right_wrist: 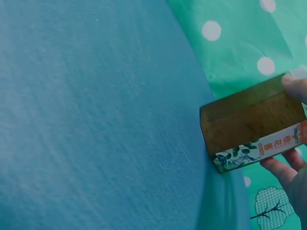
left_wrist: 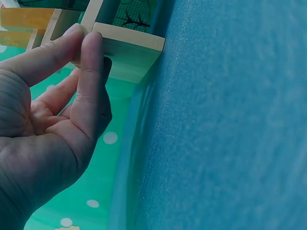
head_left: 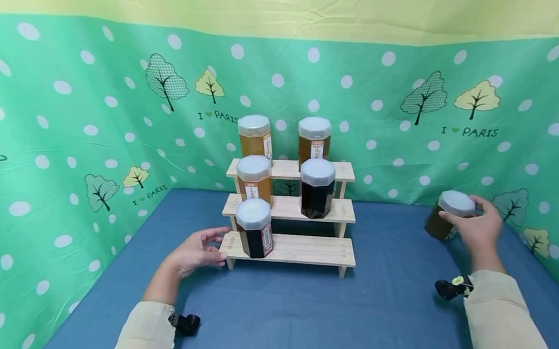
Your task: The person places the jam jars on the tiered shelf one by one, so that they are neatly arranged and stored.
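Observation:
At the far right of the head view my right hand (head_left: 482, 226) grips a jar (head_left: 437, 222) of brown contents with a whitish lid. The right wrist view shows this jar (right_wrist: 254, 122) tilted, with a floral label; whether its base touches the table cannot be told. My left hand (head_left: 198, 252) pinches the left end of the bottom step of a three-tier wooden stand (head_left: 313, 250). In the left wrist view its thumb and finger meet at the board's corner (left_wrist: 129, 36). On the bottom step, close to that hand, stands a dark jar (head_left: 254, 229).
The middle step bears an amber jar (head_left: 254, 181) at left and a dark jar (head_left: 316, 190) at right. Two more jars, an amber one (head_left: 254, 137) and a brown one (head_left: 314, 142), stand on top. A green dotted curtain (head_left: 120, 87) hangs behind the blue table (head_left: 299, 316).

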`<control>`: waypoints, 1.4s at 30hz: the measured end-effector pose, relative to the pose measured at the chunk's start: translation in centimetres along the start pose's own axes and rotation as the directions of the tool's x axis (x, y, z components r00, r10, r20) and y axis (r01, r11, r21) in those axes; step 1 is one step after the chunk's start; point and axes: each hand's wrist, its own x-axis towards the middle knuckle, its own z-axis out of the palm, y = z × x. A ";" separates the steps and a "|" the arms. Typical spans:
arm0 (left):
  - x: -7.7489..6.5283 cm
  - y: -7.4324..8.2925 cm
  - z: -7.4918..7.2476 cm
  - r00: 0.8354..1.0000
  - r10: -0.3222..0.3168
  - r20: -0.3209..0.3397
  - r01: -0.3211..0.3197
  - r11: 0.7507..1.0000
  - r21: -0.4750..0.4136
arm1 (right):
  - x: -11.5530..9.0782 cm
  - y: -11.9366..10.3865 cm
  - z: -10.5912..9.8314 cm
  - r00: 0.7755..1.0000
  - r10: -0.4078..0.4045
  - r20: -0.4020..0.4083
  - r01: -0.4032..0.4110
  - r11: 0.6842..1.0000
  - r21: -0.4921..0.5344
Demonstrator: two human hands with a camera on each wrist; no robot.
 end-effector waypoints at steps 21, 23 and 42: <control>0.1 0.1 0.0 1.000 -0.006 -0.002 0.006 1.000 0.015 | -3.7 -3.3 0.6 0.992 -0.124 0.005 0.123 0.986 -0.109; 0.2 0.1 0.0 1.000 -0.005 -0.002 0.005 1.000 0.015 | -3.9 -3.3 0.6 0.990 -0.141 0.020 0.142 0.982 -0.126; 0.0 0.1 0.0 1.000 0.009 0.002 -0.009 1.000 0.008 | -6.8 -4.1 0.6 0.974 -0.219 0.067 0.227 0.960 -0.163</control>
